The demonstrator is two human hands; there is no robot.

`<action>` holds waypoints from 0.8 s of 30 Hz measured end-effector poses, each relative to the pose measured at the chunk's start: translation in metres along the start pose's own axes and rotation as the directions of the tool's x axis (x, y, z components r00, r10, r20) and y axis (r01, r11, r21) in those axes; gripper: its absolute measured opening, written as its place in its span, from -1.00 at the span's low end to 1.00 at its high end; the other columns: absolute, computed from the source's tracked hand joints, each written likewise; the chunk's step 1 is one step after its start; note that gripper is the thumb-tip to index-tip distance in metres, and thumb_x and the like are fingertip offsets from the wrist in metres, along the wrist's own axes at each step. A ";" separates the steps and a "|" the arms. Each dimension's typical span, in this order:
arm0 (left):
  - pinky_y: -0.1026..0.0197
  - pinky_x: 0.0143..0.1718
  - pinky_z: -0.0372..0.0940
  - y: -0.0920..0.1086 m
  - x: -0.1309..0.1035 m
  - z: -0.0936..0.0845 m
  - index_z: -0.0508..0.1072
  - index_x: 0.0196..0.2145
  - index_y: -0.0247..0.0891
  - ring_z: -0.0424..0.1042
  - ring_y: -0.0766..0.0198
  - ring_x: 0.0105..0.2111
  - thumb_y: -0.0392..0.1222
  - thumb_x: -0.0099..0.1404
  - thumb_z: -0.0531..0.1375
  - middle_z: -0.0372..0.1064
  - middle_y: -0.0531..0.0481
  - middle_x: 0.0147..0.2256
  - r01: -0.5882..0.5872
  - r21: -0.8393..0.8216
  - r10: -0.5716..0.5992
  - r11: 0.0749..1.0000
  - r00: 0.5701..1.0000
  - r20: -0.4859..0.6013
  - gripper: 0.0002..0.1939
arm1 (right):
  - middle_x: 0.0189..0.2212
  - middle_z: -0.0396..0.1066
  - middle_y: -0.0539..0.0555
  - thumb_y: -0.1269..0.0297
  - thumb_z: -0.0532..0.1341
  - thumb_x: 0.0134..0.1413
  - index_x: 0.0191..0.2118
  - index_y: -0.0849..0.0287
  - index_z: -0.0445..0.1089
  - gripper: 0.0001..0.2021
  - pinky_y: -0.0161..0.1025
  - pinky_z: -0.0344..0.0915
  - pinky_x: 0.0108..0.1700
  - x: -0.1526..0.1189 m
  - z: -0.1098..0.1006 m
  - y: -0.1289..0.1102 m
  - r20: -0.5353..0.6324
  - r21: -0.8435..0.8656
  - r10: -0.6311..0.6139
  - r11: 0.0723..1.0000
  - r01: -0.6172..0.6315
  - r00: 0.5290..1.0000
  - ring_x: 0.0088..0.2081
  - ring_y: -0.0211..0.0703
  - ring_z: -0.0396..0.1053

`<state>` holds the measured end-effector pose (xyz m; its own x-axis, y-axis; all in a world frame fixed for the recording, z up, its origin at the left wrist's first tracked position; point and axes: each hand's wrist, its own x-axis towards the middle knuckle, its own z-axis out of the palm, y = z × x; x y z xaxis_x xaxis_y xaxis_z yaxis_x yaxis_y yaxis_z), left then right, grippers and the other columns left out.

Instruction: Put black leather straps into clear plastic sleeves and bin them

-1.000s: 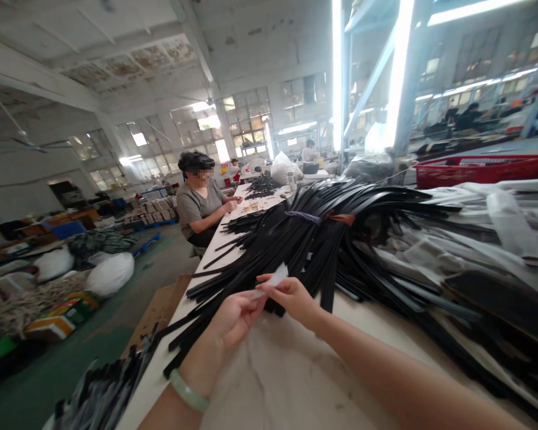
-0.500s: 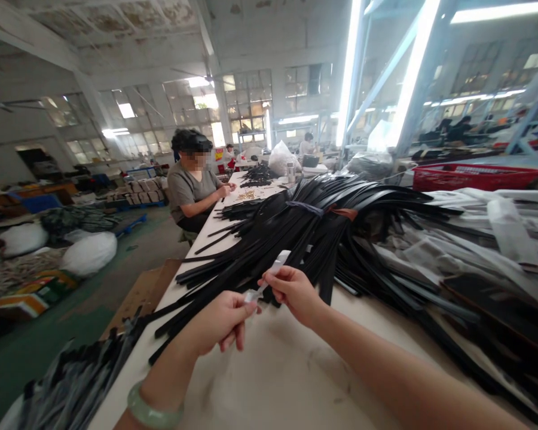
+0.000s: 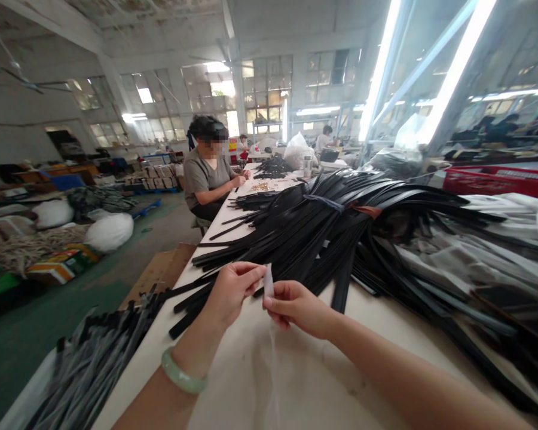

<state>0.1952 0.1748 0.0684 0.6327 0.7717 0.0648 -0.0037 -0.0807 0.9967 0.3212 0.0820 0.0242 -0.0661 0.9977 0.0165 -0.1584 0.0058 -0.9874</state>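
Observation:
A narrow, translucent white plastic strip [image 3: 268,285] stands upright between my hands, and a thin see-through tail trails below it over the pale table [image 3: 233,382]. My left hand [image 3: 235,292], with a pale green bangle on its wrist, pinches the strip's top end. Lower down, my right hand [image 3: 296,304] grips the same strip between thumb and fingers. Just beyond my hands lies a large bundle of long, flat black straps [image 3: 291,245], bound with a bluish tie [image 3: 325,202] and a brown one [image 3: 365,210].
A co-worker [image 3: 208,173] sits along the table's left side, near small scattered pieces [image 3: 264,186]. White plastic wrapping [image 3: 448,257] and a red crate [image 3: 497,180] are to the right. Plastic-sleeved black straps [image 3: 89,364] and cardboard [image 3: 161,272] lie at the table's left edge.
My left hand has moved up to the strip's top end, while my right hand now grips it lower. The strip stands straighter, with its tail hanging down. The view has shifted left.

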 end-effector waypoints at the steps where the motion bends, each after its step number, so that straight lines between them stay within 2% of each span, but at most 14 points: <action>1: 0.34 -0.62 -0.06 0.000 0.000 0.000 0.46 -0.52 -0.36 0.05 0.46 -0.67 -0.02 0.03 0.28 0.17 0.13 -0.68 -0.054 0.084 0.061 0.995 0.995 -0.078 -0.71 | -0.65 0.25 -0.12 0.03 0.33 -0.10 -0.41 0.24 0.30 -0.65 -0.45 0.04 -0.62 0.001 0.002 0.000 -0.040 -0.039 -0.012 0.999 0.011 0.999 -0.67 -0.44 0.15; 3: 0.32 -0.57 0.01 -0.001 0.001 -0.002 0.42 -0.58 -0.32 0.13 0.41 -0.63 -0.06 0.07 0.24 0.23 0.09 -0.66 -0.142 0.318 0.210 0.938 0.959 -0.191 -0.74 | -0.67 0.23 -0.15 0.08 0.33 -0.11 -0.41 0.21 0.26 -0.68 -0.45 0.01 -0.65 0.002 0.004 0.000 -0.140 -0.142 -0.043 0.990 0.023 0.989 -0.69 -0.44 0.12; 5: 0.30 -0.52 0.06 -0.001 0.001 -0.004 0.40 -0.60 -0.29 0.21 0.35 -0.59 -0.10 0.09 0.20 0.29 0.05 -0.63 -0.171 0.514 0.317 0.841 0.925 -0.211 -0.77 | -0.69 0.22 -0.15 0.12 0.29 -0.06 -0.44 0.19 0.22 -0.72 -0.45 0.00 -0.67 0.005 0.004 0.001 -0.231 -0.244 -0.071 0.970 0.013 0.970 -0.70 -0.42 0.12; 8: 0.28 -0.47 0.07 -0.003 0.002 -0.007 0.35 -0.63 -0.26 0.24 0.32 -0.56 -0.17 0.08 0.17 0.31 0.04 -0.61 -0.170 0.679 0.399 0.714 0.896 -0.195 -0.80 | -0.66 0.25 -0.13 0.18 0.24 -0.01 -0.39 0.17 0.22 -0.79 -0.42 0.05 -0.64 0.006 0.001 0.003 -0.321 -0.417 -0.160 0.909 0.012 0.934 -0.67 -0.37 0.18; 11: 0.27 -0.48 0.03 -0.004 0.003 -0.009 0.30 -0.65 -0.25 0.23 0.32 -0.57 -0.20 0.07 0.14 0.28 0.05 -0.62 -0.135 0.760 0.399 0.636 0.900 -0.175 -0.81 | -0.63 0.27 -0.12 0.23 0.24 -0.01 -0.25 0.15 0.27 -0.79 -0.39 0.08 -0.56 0.004 -0.002 0.002 -0.325 -0.668 -0.330 0.743 0.032 0.886 -0.60 -0.33 0.22; 13: 0.27 -0.51 0.01 -0.005 0.005 -0.011 0.29 -0.66 -0.25 0.21 0.33 -0.59 -0.21 0.05 0.13 0.26 0.06 -0.65 -0.079 0.749 0.336 0.658 0.921 -0.198 -0.82 | -0.62 0.26 -0.12 0.23 0.23 0.02 -0.13 0.14 0.27 -0.73 -0.38 0.07 -0.52 0.001 -0.003 -0.002 -0.287 -0.792 -0.416 0.610 0.031 0.863 -0.58 -0.31 0.20; 15: 0.28 -0.53 0.00 -0.005 0.007 -0.012 0.28 -0.67 -0.25 0.19 0.34 -0.62 -0.20 0.03 0.13 0.23 0.08 -0.67 -0.023 0.695 0.257 0.718 0.937 -0.235 -0.81 | -0.63 0.23 -0.12 0.19 0.21 0.05 -0.09 0.12 0.28 -0.70 -0.36 0.03 -0.51 -0.002 -0.004 -0.006 -0.248 -0.870 -0.466 0.493 0.017 0.849 -0.58 -0.30 0.19; 18: 0.30 -0.59 -0.05 -0.008 0.009 -0.013 0.25 -0.70 -0.25 0.07 0.40 -0.67 -0.20 0.02 0.12 0.11 0.14 -0.74 0.035 0.549 0.142 0.835 0.950 -0.277 -0.79 | -0.62 0.25 -0.08 0.15 0.16 0.10 -0.19 0.11 0.36 -0.80 -0.35 -0.02 -0.51 -0.005 -0.002 -0.008 -0.191 -0.933 -0.508 0.359 0.005 0.840 -0.58 -0.29 0.18; 21: 0.32 -0.64 -0.13 -0.010 0.010 -0.012 0.24 -0.71 -0.25 -0.08 0.45 -0.71 -0.20 0.01 0.12 -0.05 0.21 -0.78 0.065 0.334 0.030 0.940 0.962 -0.272 -0.79 | -0.62 0.27 -0.05 0.18 0.12 0.14 -0.27 0.11 0.39 -0.83 -0.34 -0.03 -0.51 -0.004 0.000 -0.006 -0.183 -0.944 -0.521 0.329 -0.001 0.834 -0.59 -0.29 0.18; 24: 0.34 -0.66 -0.15 -0.009 0.009 -0.008 0.27 -0.65 -0.27 -0.10 0.48 -0.72 -0.13 0.05 0.16 -0.08 0.24 -0.75 0.031 0.143 0.000 0.989 0.978 -0.211 -0.77 | -0.60 0.31 -0.03 0.24 0.07 0.17 -0.31 0.14 0.38 -0.83 -0.35 0.01 -0.49 -0.002 -0.001 -0.002 -0.225 -0.920 -0.510 0.391 -0.009 0.830 -0.57 -0.28 0.23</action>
<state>0.1948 0.1877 0.0600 0.4552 0.8874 0.0737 0.1264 -0.1463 0.9811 0.3222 0.0796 0.0256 0.2480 0.8406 0.4815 0.8451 0.0553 -0.5318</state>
